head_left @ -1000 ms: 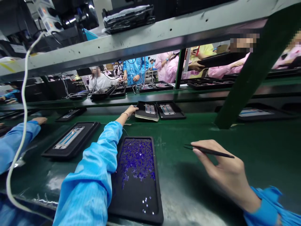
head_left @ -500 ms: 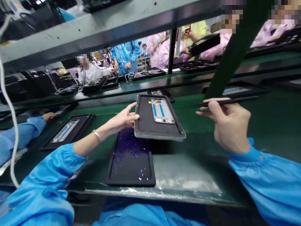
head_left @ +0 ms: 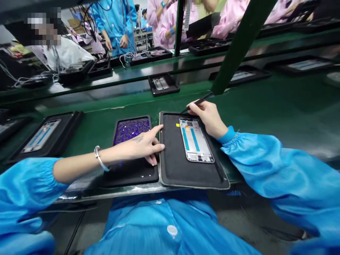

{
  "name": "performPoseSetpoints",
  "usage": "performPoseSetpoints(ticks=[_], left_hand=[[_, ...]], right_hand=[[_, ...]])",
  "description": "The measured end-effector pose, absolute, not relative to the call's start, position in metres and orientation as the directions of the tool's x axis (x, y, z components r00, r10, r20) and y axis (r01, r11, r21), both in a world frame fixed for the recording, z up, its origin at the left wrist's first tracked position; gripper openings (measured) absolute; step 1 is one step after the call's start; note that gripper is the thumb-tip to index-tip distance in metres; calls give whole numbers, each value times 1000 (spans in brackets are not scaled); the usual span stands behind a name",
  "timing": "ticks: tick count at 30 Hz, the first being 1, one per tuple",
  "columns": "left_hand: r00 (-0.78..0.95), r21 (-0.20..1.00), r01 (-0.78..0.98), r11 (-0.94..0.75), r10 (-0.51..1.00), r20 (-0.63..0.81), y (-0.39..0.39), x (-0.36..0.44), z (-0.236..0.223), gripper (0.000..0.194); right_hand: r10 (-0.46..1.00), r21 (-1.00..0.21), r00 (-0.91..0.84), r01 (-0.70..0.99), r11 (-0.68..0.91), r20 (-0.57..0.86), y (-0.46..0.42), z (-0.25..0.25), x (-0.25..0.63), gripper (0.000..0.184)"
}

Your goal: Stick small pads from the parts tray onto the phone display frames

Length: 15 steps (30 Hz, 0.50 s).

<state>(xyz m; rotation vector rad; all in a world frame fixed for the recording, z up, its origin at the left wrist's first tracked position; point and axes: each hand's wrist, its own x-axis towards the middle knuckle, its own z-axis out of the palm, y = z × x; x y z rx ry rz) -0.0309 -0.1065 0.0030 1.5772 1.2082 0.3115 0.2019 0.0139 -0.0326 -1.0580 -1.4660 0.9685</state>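
My left hand (head_left: 147, 143) grips the left edge of a black foam tray (head_left: 172, 166), fingers on its rim. On that tray lies a silver phone frame (head_left: 198, 141) with two blue strips, and a small yellow tab (head_left: 177, 125) sits beside it. My right hand (head_left: 205, 115) is closed around black tweezers (head_left: 200, 100), held at the tray's far edge near the top of the phone frame. Partly under my left wrist, to the left, rests another black tray (head_left: 154, 177) holding many tiny purple pieces (head_left: 132, 128) and a few clear ones.
A tray with a phone frame (head_left: 41, 136) lies at the left, and another phone frame (head_left: 160, 83) in its tray is at the back. A green slanted post (head_left: 239, 49) rises behind my right hand. People work across the bench; its front edge (head_left: 119, 191) runs close to my body.
My left hand has brought the tray with the phone frame from the back of the bench to the front, right of the purple-piece tray. My right hand has moved left with the tweezers.
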Motion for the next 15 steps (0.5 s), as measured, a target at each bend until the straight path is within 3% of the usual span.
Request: performPoseSetpoints(ticks=[2, 4, 6, 7, 10, 15], left_hand=[[503, 670, 713, -206, 816, -284, -100, -28, 11, 56], [599, 339, 775, -534, 791, -123, -97, -20, 16, 33], [746, 32, 665, -746, 665, 9, -96, -8, 16, 23], [811, -46, 585, -810, 584, 38, -95, -3, 14, 20], [911, -59, 410, -910, 406, 75, -89, 9, 0, 17], [920, -7, 385, -923, 383, 80, -84, 2, -5, 22]], right_hand=[[954, -945, -89, 142, 296, 286, 13, -33, 200, 20], [950, -938, -101, 158, 307, 294, 12, -33, 199, 21], [948, -932, -99, 181, 315, 302, 11, -33, 198, 21], [948, -927, -95, 198, 318, 305, 11, -33, 198, 22], [948, -916, -69, 247, 318, 310, 13, -34, 198, 21], [959, -913, -34, 299, 279, 282, 13, -31, 195, 16]])
